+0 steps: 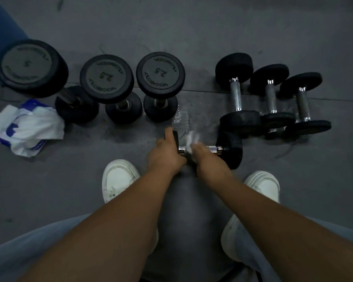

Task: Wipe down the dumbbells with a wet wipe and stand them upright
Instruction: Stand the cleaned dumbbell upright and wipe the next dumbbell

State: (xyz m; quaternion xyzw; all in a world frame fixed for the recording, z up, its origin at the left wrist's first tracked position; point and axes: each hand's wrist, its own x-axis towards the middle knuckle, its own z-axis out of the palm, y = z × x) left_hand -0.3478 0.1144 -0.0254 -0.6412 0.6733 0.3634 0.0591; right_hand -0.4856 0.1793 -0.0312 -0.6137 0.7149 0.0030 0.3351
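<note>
A black dumbbell (231, 149) with a chrome handle lies sideways on the grey floor between my feet. My left hand (165, 153) grips its left head. My right hand (204, 157) holds a white wet wipe (191, 141) against the handle; the wipe is blurred. Three dumbbells stand upright at the back left: a large one marked 5 (31, 67) and two marked 2.5 (107, 78) (160, 73). Three more dumbbells lie flat at the right (235, 94) (270, 96) (303, 102).
A white and blue wipe packet (27, 127) lies on the floor at the left. My white shoes (118, 178) (263, 184) flank the dumbbell. A wet patch (180, 116) shines on the floor (192, 37) behind my hands. A blue object (0, 31) fills the far left corner.
</note>
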